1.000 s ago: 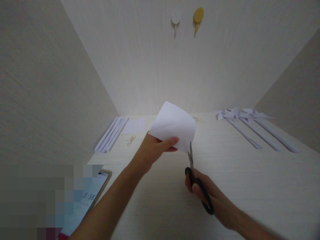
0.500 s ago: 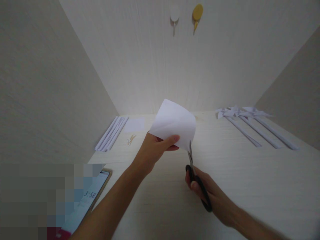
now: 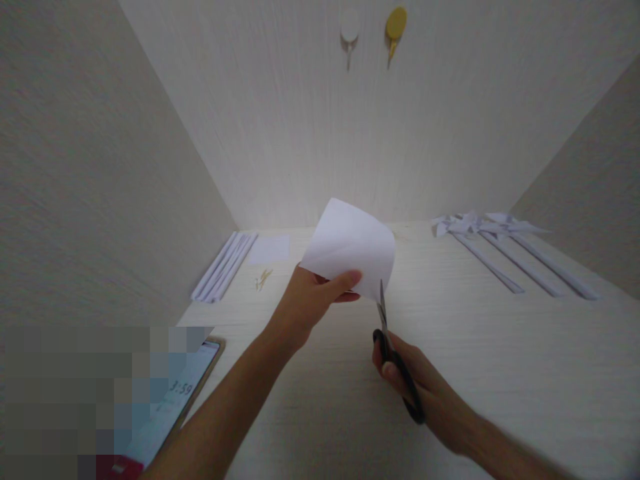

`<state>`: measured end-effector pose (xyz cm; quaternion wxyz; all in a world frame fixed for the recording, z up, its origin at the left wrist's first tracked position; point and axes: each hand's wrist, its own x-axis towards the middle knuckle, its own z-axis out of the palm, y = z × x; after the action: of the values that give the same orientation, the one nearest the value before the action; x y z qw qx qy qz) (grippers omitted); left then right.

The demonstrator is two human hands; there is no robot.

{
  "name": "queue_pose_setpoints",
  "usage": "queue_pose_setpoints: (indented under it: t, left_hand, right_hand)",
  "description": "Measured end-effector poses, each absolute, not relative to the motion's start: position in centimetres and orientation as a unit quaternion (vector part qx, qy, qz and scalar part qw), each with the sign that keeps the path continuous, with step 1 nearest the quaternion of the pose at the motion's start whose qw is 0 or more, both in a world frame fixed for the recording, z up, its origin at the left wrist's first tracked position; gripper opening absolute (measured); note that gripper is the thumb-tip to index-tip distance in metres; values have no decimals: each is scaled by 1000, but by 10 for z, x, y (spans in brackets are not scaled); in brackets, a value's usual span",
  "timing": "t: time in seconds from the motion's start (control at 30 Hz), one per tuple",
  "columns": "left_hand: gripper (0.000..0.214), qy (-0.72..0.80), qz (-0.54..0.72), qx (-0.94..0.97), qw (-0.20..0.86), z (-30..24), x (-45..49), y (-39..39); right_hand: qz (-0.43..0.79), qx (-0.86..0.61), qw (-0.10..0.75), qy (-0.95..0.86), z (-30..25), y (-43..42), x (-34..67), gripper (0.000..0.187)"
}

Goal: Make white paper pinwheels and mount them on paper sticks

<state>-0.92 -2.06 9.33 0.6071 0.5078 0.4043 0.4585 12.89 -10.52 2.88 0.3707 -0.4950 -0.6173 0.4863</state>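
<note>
The left hand [image 3: 305,303] grips a curved sheet of plain white paper [image 3: 347,240] by its near edge, thumb on top and fingers beneath, holding it raised over the pale wood-grain table [image 3: 310,407]. The right hand [image 3: 413,370] grasps a pair of metal scissors with black handles [image 3: 404,379], its blades at the sheet's near right corner, one of them showing in front of the paper. Beyond the left hand lie several thin, light-brown sticks [image 3: 263,279], a flat white paper square [image 3: 270,249] and, just beside it, a row of rolled white paper tubes [image 3: 225,267]. Nearer, a partly blurred-out phone [image 3: 170,413] shows "3:59". Far right, folded white paper pinwheels [image 3: 493,227] rest on the table, their tube-like stems pointing nearer. A round white hook [image 3: 349,30] and a round golden-yellow hook [image 3: 397,24] are on the back wall [image 3: 310,133].
</note>
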Motion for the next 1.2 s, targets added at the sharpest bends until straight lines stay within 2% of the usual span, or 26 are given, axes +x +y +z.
queue_pose_setpoints:
  t: [0.63, 0.9, 1.2]
  left_hand:
    - [26, 414, 466, 505, 597, 97, -7, -24]
    - [33, 412, 443, 523, 600, 98, -10, -25]
    - [28, 419, 448, 520, 594, 99, -9, -26]
  right_hand:
    - [473, -493, 366, -632, 27, -104, 131, 40]
    - [484, -489, 362, -629, 29, -106, 130, 40]
    - [469, -493, 366, -635, 29, -106, 129, 42]
